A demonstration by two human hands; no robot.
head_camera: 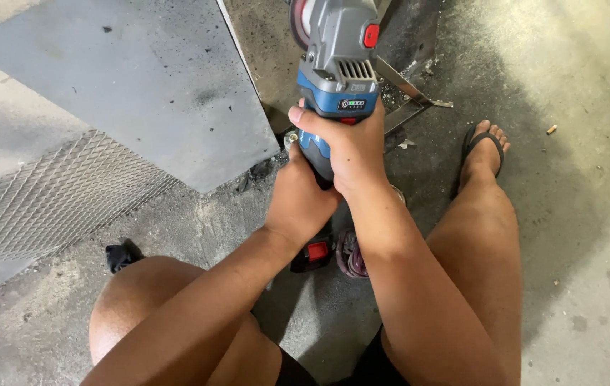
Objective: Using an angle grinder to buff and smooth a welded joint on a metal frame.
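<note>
A cordless angle grinder (337, 57) with a blue and grey body points away from me, its disc end cut off by the top edge. My right hand (351, 146) wraps around the grinder's grip from the right. My left hand (298, 196) clasps the lower handle just beneath it, touching the right hand. The red-and-black battery end (313, 251) shows below my left wrist. Ahead of the tool lies an angled metal bar (408, 96) on the floor.
A large grey metal sheet (141, 78) lies at left with expanded metal mesh (55, 193) under it. My bare knees fill the bottom; my right foot in a flip-flop (483, 146) rests on the concrete. A used abrasive disc (351, 257) lies on the floor between my legs.
</note>
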